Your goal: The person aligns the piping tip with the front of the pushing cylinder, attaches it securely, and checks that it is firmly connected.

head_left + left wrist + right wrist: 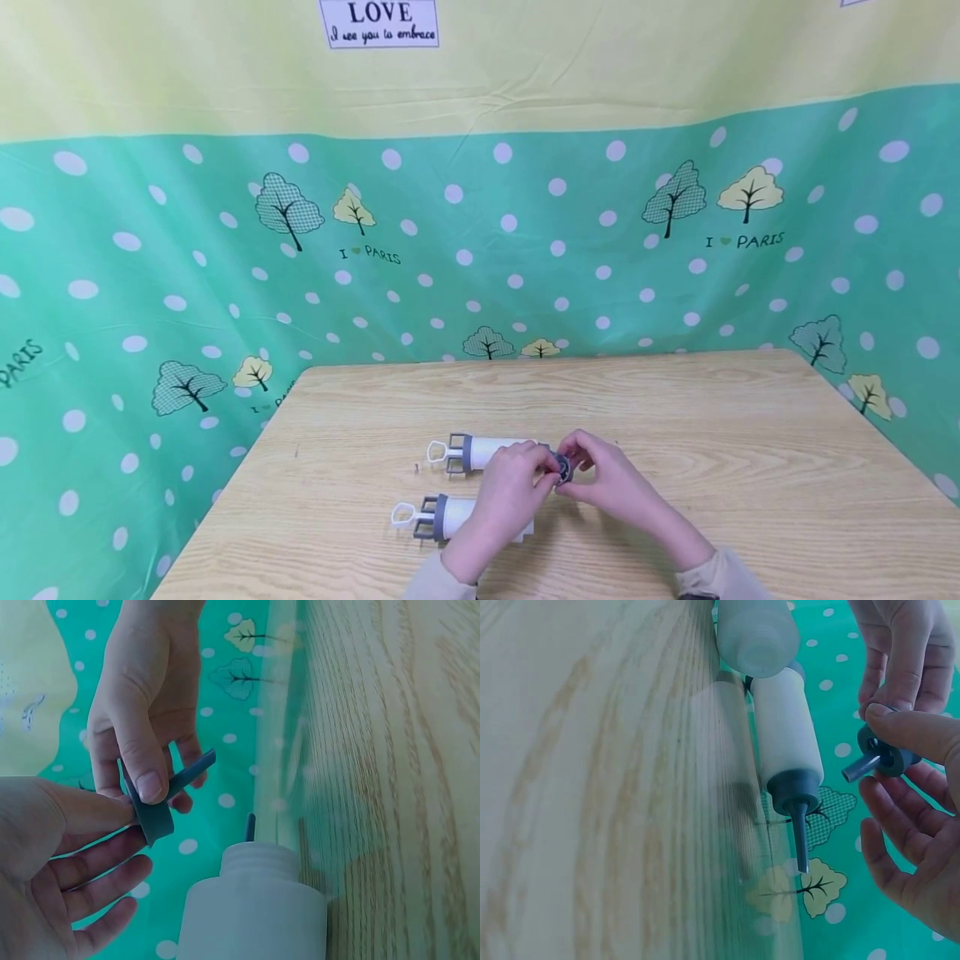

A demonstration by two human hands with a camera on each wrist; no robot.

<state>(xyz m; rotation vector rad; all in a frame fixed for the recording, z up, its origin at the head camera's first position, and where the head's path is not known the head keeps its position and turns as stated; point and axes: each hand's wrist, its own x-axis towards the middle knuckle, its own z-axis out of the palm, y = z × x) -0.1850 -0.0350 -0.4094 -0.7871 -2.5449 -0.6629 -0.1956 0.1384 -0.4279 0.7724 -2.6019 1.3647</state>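
A dark grey nozzle cap (891,756) with a thin spout is held between both hands. My left hand (512,483) pinches its rim between thumb and finger, the other fingers spread loose. From the other side my right hand (611,482) pinches it as well, thumb lying near the spout in the left wrist view. Below the left wrist, partly covered by it, lies a white plunger tube (459,517) with a grey collar and white pull handle; its threaded neck (261,859) is bare. Behind the left hand lies a similar tube (786,727) with a grey nozzle (798,796) fitted.
The wooden table (750,433) carries both tubes side by side, their handles (437,452) pointing left. A tiny dark bit (416,468) lies beside the farther handle. A green and yellow patterned curtain (525,250) hangs behind the table and along its sides.
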